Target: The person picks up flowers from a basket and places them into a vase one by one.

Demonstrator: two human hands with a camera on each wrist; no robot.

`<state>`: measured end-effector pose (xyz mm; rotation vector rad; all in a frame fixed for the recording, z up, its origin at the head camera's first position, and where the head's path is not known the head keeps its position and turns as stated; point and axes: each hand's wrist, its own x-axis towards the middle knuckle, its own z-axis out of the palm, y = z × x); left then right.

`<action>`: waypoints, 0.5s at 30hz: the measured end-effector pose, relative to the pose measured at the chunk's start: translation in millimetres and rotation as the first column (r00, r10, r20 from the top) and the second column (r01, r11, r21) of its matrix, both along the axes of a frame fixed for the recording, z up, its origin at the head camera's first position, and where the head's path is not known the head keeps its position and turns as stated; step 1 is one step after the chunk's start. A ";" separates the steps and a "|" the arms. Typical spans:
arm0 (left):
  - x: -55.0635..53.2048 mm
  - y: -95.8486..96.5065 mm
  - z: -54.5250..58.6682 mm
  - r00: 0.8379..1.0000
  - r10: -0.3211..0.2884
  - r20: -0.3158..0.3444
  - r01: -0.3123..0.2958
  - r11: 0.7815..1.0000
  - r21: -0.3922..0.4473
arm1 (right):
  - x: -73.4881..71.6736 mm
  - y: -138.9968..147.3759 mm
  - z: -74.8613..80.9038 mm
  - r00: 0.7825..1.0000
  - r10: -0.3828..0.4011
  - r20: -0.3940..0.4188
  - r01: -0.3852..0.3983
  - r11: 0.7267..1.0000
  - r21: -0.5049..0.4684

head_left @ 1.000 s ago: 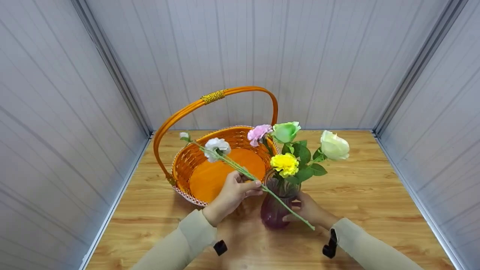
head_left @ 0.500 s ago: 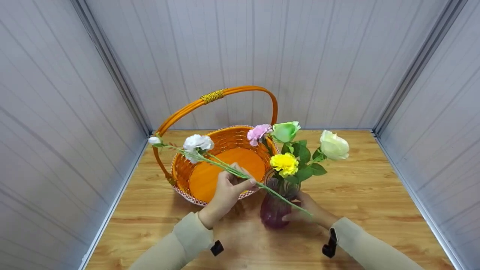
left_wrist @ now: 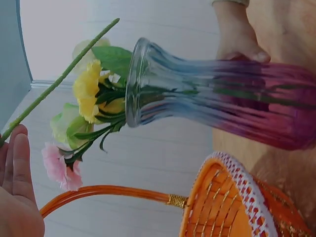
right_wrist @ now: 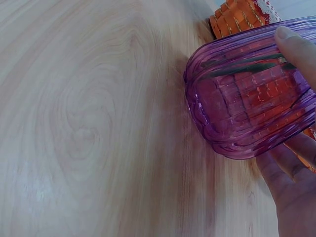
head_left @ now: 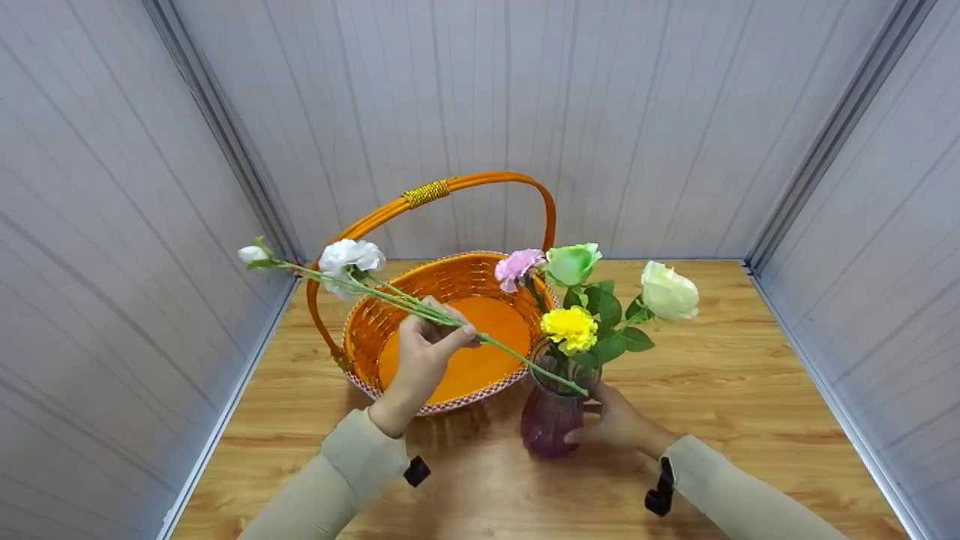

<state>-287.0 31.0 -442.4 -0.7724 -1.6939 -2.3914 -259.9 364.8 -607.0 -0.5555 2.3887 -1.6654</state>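
My left hand [head_left: 427, 349] pinches the green stem of a white flower [head_left: 351, 262] above the orange basket [head_left: 465, 401]. A white bud [head_left: 253, 254] tips the far left of the spray. Its bare stem end [left_wrist: 98, 38] points right and overlaps the vase mouth in the head view; in the left wrist view it shows above the rim. With thumb and fingers my right hand [head_left: 619, 424] grips the lower side of the purple-tinted glass vase [right_wrist: 237, 98], which stands upright on the table. In the vase are a pink carnation [head_left: 517, 268], a yellow carnation [head_left: 570, 330], a green rose [head_left: 572, 262] and a cream rose [head_left: 669, 291].
The basket's tall arched handle [head_left: 427, 193] rises behind and left of the vase. Pale panel walls [head_left: 480, 112] enclose the wooden table [head_left: 720, 420] at the back and both sides.
My left hand has moved left and up with the white flower, bringing the stem's lower end from in front of the vase up to its mouth. My right hand and the vase have stayed put.
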 end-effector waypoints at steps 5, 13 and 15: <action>-6.9 -0.6 1.6 0.997 0.068 -0.026 -0.069 0.997 -0.039 | 0.1 0.4 -0.5 1.000 0.000 -0.004 0.000 1.000 0.006; -14.0 3.3 1.4 0.993 0.105 -0.044 -0.111 0.981 -0.158 | 0.2 0.4 0.6 1.000 -0.007 0.002 0.007 0.999 0.032; -14.4 5.8 3.4 0.994 0.100 -0.045 -0.107 0.976 -0.188 | 0.1 0.4 0.7 1.000 -0.009 0.013 0.008 1.000 0.030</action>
